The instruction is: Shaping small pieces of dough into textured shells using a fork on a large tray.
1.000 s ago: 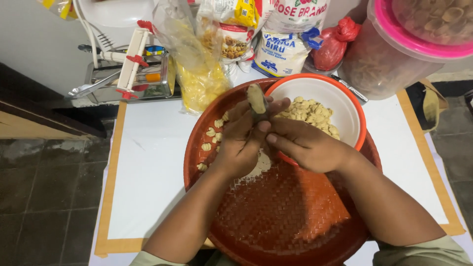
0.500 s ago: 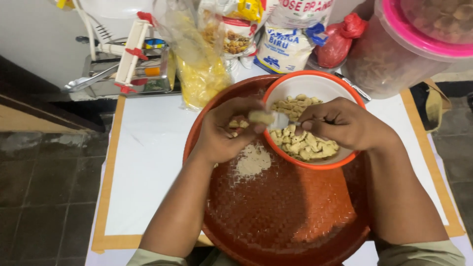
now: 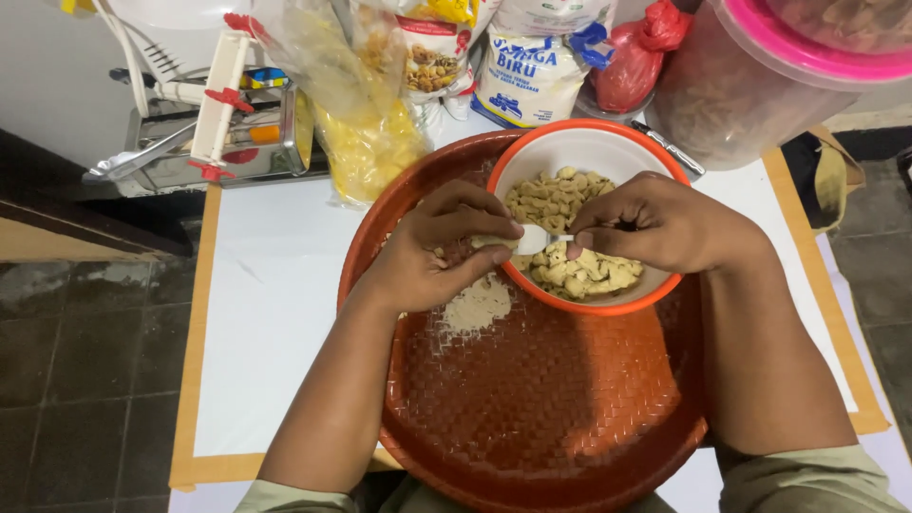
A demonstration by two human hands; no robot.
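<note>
**Two hands at work over a bowl of pale pieces**

In the head view, we see our left hand (image 3: 432,252) and right hand (image 3: 655,223) meeting at the centre of the frame, over the near left rim of a round orange plastic bowl with a white inside (image 3: 532,157). The left hand's fingers are pinched closed on a small pale piece (image 3: 494,241). The right hand is curled narrow around the handle of a small white utensil (image 3: 534,237), whose tip touches that piece.

The bowl sits in the upper part of a wide, round, red-brown woven tray (image 3: 551,399). Inside it lies a heap of beige, lumpy, nut-like pieces (image 3: 570,237), covering about half of the bottom; the far wall shows bare white. Just left of the bowl, on the tray, a small mound of fine pale crumbs (image 3: 475,306) has gathered below the left hand. We judge the work partway: many pieces remain in the bowl.

Along the top of the frame stand a clear bag of yellow snacks (image 3: 366,142), a white and blue sack (image 3: 537,66) and a large clear tub with a pink lid (image 3: 760,76).
</note>
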